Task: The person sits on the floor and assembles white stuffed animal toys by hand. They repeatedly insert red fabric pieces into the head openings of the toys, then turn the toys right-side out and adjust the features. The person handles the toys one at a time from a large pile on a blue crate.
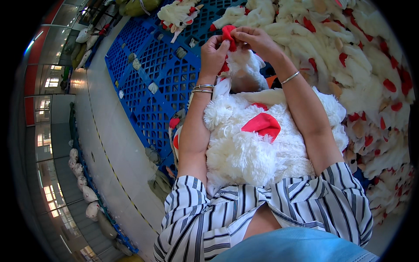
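Both my hands are raised in front of me at the top middle, pinching a small red fabric piece (228, 36) on a white plush skin (243, 65). My left hand (213, 56) is closed on the lower left side of the red piece. From the right, the fingertips of my right hand (256, 40) grip its upper edge. The white plush hangs below my hands. Across my lap, between my forearms, lies more fluffy white plush (248, 153) with a red fabric flap (263, 125) on top.
A large heap of unstuffed white plush skins (301, 56) with red parts fills the right side. Blue plastic pallets (144, 74) lie ahead and left, with another plush skin (178, 16) on them. Beyond is a pale floor (104, 144) with a striped line and white sacks (89, 194).
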A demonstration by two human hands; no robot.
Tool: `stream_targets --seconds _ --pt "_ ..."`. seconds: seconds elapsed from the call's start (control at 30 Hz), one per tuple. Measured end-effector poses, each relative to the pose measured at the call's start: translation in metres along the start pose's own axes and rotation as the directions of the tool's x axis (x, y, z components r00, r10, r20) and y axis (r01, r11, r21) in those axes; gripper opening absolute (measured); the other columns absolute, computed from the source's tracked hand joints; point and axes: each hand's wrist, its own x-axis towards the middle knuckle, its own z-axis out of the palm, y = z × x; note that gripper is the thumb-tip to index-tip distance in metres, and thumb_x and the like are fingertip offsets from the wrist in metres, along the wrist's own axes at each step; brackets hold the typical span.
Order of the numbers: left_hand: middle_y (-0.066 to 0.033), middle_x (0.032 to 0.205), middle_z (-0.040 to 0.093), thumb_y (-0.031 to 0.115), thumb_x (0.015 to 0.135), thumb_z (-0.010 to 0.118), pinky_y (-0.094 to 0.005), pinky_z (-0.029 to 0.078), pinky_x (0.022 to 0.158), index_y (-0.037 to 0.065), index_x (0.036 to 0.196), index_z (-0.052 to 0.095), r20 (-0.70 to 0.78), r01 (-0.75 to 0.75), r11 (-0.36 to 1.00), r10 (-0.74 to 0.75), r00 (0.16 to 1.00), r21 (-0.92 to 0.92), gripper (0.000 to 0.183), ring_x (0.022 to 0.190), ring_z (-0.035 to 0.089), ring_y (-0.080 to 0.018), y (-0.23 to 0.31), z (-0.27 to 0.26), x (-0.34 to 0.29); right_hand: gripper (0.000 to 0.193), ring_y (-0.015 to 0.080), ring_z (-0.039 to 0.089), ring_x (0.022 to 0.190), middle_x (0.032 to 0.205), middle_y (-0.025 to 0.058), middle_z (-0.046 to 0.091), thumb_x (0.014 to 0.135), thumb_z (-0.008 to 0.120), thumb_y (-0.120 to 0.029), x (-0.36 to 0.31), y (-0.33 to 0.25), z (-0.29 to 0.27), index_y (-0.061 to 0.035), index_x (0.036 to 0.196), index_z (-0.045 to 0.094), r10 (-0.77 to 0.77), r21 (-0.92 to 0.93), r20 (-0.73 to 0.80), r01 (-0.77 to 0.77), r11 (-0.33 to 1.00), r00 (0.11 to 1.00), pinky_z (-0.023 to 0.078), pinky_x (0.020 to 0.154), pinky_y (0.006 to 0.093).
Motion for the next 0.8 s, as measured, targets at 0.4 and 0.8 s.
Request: stream_targets --seconds 0.4,0.8 --pt "0.0039 0.077 0.061 0.018 0.090 0.071 -0.0178 0.043 0.057 0.005 0.087 0.063 -0.007 0.058 0.991 -0.059 0.998 -0.119 0.016 0.065 0.049 -0.0012 0.009 -0.018 0.006 0.027 0.0129 0.064 0.092 0.104 0.0062 0.067 0.093 0.056 -0.007 -0.001 -0.016 -0.028 0.0001 0.119 0.061 -0.096 -0.400 -0.061 0.064 0.914 0.994 0.053 0.085 0.0256" --pt "0.0006 0.083 0.065 0.013 0.090 0.070 -0.0195 0.050 0.063 0.005 0.095 0.065 0.111 0.318 0.923 -0.300 0.947 -0.216 0.010 0.071 0.059 -0.0062 0.021 -0.019 0.007 0.020 0.0255 0.067 0.067 0.078 0.0155 0.068 0.081 0.050 -0.003 -0.011 -0.017 0.002 -0.0011 0.093 0.067 -0.219 -0.609 -0.048 0.146 0.779 0.974 0.053 0.062 0.0348"
